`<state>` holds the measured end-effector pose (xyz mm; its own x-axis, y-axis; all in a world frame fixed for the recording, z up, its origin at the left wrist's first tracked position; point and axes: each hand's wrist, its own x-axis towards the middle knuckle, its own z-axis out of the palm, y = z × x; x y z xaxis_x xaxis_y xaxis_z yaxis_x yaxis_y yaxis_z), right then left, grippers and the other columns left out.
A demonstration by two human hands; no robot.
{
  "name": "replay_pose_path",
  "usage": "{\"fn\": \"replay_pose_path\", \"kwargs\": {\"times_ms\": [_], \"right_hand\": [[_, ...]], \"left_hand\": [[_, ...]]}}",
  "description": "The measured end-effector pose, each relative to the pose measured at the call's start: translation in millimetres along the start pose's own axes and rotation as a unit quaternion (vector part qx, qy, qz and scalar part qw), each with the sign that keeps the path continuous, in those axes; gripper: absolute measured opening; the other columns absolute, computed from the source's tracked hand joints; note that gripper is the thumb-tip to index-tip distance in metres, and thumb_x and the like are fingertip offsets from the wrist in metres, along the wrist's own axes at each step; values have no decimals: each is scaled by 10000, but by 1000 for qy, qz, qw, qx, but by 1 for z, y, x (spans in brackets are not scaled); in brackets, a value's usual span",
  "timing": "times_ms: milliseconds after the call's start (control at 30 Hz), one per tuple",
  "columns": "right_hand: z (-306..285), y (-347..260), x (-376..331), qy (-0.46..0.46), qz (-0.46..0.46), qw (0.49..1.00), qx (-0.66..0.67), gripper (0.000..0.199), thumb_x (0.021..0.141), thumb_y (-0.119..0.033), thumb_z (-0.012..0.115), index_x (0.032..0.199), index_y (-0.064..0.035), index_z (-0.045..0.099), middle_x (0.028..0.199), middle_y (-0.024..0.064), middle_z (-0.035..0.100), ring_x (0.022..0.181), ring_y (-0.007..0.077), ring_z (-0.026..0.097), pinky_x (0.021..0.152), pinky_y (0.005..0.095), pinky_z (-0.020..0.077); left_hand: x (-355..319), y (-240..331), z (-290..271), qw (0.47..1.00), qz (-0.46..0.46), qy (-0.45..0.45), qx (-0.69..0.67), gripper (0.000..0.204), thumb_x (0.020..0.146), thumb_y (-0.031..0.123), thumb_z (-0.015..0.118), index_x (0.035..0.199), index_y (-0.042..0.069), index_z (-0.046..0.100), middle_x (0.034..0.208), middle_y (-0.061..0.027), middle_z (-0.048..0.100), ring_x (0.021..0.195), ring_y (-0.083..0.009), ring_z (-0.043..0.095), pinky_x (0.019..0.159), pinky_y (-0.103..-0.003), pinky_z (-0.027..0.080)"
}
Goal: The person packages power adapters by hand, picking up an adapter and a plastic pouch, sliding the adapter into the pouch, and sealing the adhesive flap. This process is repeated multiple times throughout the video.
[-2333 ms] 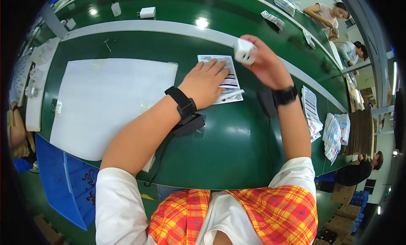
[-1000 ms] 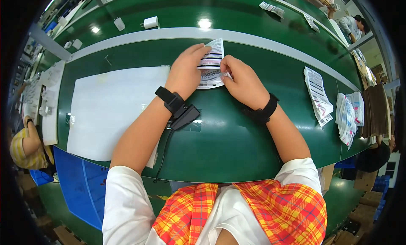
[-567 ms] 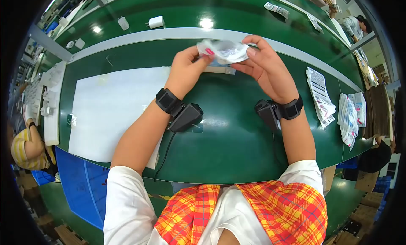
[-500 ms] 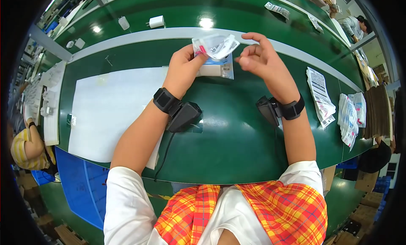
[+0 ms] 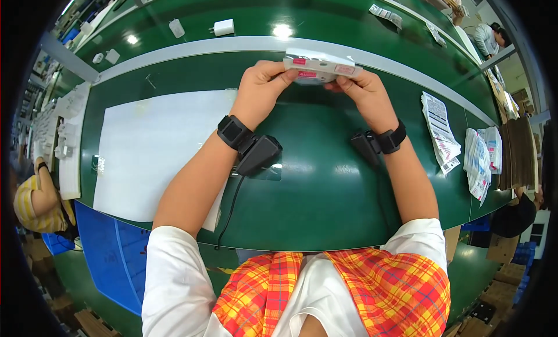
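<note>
Between both hands, above the far part of the green table, is a clear plastic packet point(image 5: 321, 68) with white and pink print, held lengthwise. My left hand point(image 5: 263, 88) is closed on its left end, thumb on the near side. My right hand point(image 5: 367, 97) pinches its right end, with some of its fingers hidden behind. What lies inside the packet is hard to make out. Left of my hands a large white sheet point(image 5: 157, 151) lies on the table point(image 5: 314, 203).
A light rail point(image 5: 197, 48) divides the table from a green belt carrying a white plug adapter point(image 5: 223, 27) and other small white pieces. Printed packets point(image 5: 440, 130) lie at the right, beside brown cardboard point(image 5: 517, 157). A blue bin point(image 5: 113, 250) stands lower left. Other people work around.
My right hand, open and apart before, has closed on the packet's right end. The packet is now stretched level between both hands. White pieces on the belt have shifted slightly right.
</note>
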<state>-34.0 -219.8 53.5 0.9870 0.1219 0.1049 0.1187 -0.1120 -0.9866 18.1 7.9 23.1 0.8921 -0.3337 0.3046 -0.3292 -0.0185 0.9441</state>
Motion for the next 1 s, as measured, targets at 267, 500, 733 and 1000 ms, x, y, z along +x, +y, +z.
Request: {"fn": "replay_pose_path", "kwargs": {"times_ms": [267, 500, 733, 1000], "right_hand": [[-10, -17, -24, -124, -186, 868, -443, 230, 869, -10, 559, 1059, -40, 684, 988, 113, 684, 993, 322, 635, 959, 364, 468], [34, -31, -44, -197, -110, 845, -485, 254, 791, 7, 612, 1027, -49, 689, 986, 142, 670, 922, 350, 627, 853, 402, 501], [41, -7, -36, -120, -177, 850, -481, 126, 790, -85, 676, 903, -30, 667, 840, 140, 634, 801, 330, 613, 744, 422, 497], [42, -6, -26, -186, -175, 856, -449, 59, 814, -16, 597, 873, -16, 595, 890, 130, 599, 864, 328, 592, 765, 408, 486]], "left_hand": [[-12, -1, -4, 881, 128, -189, 415, 176, 862, 103, 642, 985, 170, 750, 964, -18, 644, 1031, -224, 538, 955, -378, 321], [-22, 8, 14, 865, 149, -207, 432, 217, 869, 159, 632, 1064, 204, 719, 992, 24, 621, 1024, -220, 533, 940, -448, 299], [-27, 9, 17, 868, 120, -206, 437, 263, 867, 184, 639, 1125, 207, 688, 1072, 7, 600, 1068, -236, 513, 947, -452, 293], [-26, 11, 14, 850, 112, -224, 464, 285, 865, 156, 640, 1149, 190, 652, 1082, -8, 582, 1099, -246, 503, 986, -440, 329]]}}
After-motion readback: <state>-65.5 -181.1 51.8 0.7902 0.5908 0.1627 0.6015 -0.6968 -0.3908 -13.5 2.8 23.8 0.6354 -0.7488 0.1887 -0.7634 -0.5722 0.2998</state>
